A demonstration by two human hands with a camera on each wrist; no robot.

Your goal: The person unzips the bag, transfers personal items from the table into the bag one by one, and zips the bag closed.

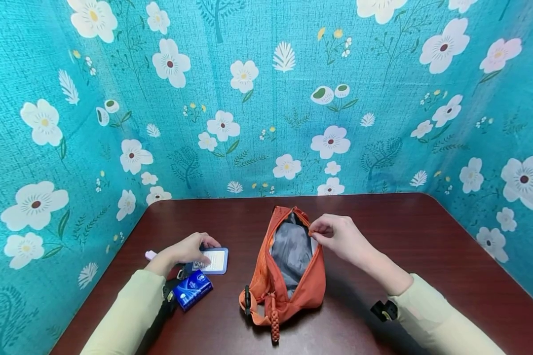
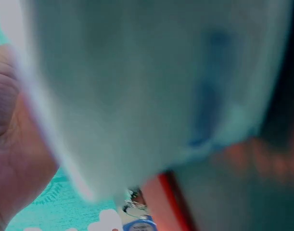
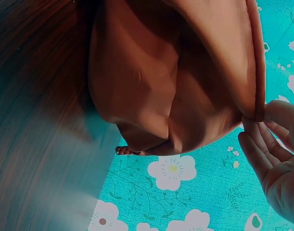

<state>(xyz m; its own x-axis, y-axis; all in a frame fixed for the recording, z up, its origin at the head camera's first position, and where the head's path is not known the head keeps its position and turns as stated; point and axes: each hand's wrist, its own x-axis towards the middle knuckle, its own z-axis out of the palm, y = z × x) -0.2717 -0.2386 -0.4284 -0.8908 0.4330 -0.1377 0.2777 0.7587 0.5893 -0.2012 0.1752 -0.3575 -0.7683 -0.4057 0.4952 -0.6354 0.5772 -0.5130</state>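
Observation:
An orange bag (image 1: 308, 291) with a grey lining (image 1: 290, 246) sits on the table with its zip opening spread wide. My right hand (image 1: 339, 236) pinches the right edge of that opening; in the right wrist view, the thumb and fingers (image 3: 255, 154) hold the orange fabric at its rim. To the left, my left hand (image 1: 191, 249) is over a blue-framed card holder (image 1: 217, 260), thumb across its face and fingers at the far edge. I cannot tell whether they grip it. Just nearer lies a blue tissue pack (image 1: 193, 290). A blurred whitish shape (image 2: 137, 96) fills most of the left wrist view.
A pale lavender end of some object (image 1: 150, 255) sticks out left of my left wrist. A braided orange pull (image 1: 274, 320) and a black buckle (image 1: 247, 300) lie at the bag's near end. Behind the dark red table (image 1: 382, 217) hangs a turquoise flowered cloth (image 1: 257, 108).

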